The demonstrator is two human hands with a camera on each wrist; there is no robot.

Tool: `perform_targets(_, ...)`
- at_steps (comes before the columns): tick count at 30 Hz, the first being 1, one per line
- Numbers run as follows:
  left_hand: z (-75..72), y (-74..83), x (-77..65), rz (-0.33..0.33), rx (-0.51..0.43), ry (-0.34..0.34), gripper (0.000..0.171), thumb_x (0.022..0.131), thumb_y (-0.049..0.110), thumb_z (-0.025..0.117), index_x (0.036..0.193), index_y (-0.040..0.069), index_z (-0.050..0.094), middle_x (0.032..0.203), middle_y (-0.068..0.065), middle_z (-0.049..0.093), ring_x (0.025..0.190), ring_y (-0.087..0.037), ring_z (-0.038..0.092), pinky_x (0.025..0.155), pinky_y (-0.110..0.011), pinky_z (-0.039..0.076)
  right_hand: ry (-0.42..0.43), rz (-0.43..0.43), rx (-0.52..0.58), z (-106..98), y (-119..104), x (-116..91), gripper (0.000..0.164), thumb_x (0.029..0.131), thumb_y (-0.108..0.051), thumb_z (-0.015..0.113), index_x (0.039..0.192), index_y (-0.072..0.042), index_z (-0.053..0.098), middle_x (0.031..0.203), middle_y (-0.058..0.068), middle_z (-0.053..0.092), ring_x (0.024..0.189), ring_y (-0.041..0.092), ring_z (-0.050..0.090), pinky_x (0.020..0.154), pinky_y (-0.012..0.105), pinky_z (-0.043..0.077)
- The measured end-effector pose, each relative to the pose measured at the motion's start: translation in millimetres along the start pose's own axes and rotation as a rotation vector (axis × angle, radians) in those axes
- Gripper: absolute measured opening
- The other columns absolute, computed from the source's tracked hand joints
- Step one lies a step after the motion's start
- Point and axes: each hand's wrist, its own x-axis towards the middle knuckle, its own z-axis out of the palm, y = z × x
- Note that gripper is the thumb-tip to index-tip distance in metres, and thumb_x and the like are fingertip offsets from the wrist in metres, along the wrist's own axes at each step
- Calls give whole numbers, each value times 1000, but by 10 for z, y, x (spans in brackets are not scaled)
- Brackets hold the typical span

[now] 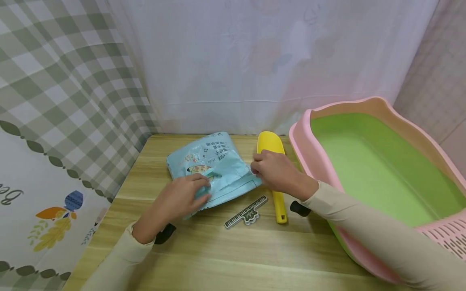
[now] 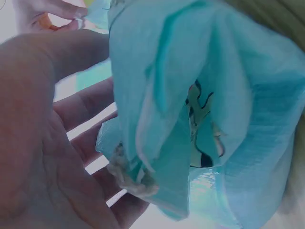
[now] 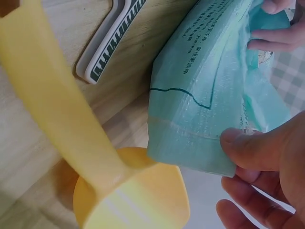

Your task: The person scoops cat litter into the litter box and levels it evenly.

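A light blue printed plastic bag (image 1: 218, 161) lies on its side on the wooden table, its flattened end towards me. At that end's right corner my right hand (image 1: 274, 169) pinches the film between thumb and fingers, plain in the right wrist view. My left hand (image 1: 182, 196) holds the left part of the same end, its thumb on one side and its fingers (image 2: 90, 102) on the other. Creased, folded film (image 2: 157, 95) fills the left wrist view. In front of the bag lies a striped sealing clip (image 1: 247, 212). Beneath my right hand is a yellow scoop (image 1: 271, 141).
To the right stands a large litter box with a pink rim (image 1: 316, 153), a green inside and a slotted pink part (image 1: 445, 238) at the front. A white curtain (image 1: 225, 68) hangs behind the table (image 1: 204, 262), and a checked cloth (image 1: 83, 72) hangs at the left.
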Motion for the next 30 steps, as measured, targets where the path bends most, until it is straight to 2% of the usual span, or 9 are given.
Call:
perform_targets(6,-51,-47,68,-21,82,-8,18,98,15,85,116,10,84,120,-8,77,107,-32,76,80,-46,64,-12,-16,-13,-90,-15,-55,19,95,-1,79,83,-14,72,82,-3,58,78,21,56,62,34,53)
perform_targets(9,-81,-60,87,-26,99,2,17,98,6,80,114,10,85,120,-8,77,105,-33,76,75,-44,63,-29,-13,-16,-104,-12,-82,17,96,-2,79,85,-14,73,84,-2,59,78,21,56,61,34,53)
perform_targets(11,-100,-52,99,-19,106,17,22,98,-1,74,113,10,85,122,-9,78,106,-33,75,78,-44,63,-30,-12,-11,-108,-8,-104,17,96,-2,78,85,-14,72,84,-2,58,77,21,56,61,34,52)
perform_targets(16,-147,14,147,23,138,45,41,93,-15,59,110,12,85,119,-8,77,106,-33,72,90,-47,61,-18,-23,4,-108,6,-184,18,97,0,76,86,-13,69,86,-1,58,78,21,56,61,34,51)
perform_targets(20,-140,64,195,100,181,69,38,87,-17,58,94,13,80,113,-5,75,105,-33,69,91,-48,60,-72,-17,37,-122,16,-243,15,98,1,75,90,-12,70,89,-1,63,82,20,60,63,34,53)
perform_targets(23,-110,85,221,159,181,61,34,85,-16,59,85,14,74,110,-5,76,105,-33,69,89,-48,60,-165,29,101,-146,9,-262,12,100,-1,74,95,-12,73,91,-2,66,86,20,62,68,34,55)
perform_targets(25,-84,94,234,175,151,38,30,89,-13,60,86,13,74,109,-5,78,107,-33,70,95,-48,60,-221,57,142,-151,6,-265,10,101,-2,74,98,-12,74,92,-2,67,87,19,62,72,34,56)
perform_targets(29,-39,111,256,151,115,-30,8,102,12,72,95,13,75,104,-4,79,109,-32,70,97,-49,58,-257,60,172,-144,7,-263,10,101,-4,76,96,-13,74,91,-4,67,85,17,61,75,34,55)
perform_targets(30,-32,114,259,140,111,-48,9,103,20,76,97,14,75,103,-3,79,109,-32,70,97,-49,57,-255,53,173,-145,11,-263,11,100,-4,77,95,-13,73,90,-4,66,84,17,60,74,34,55)
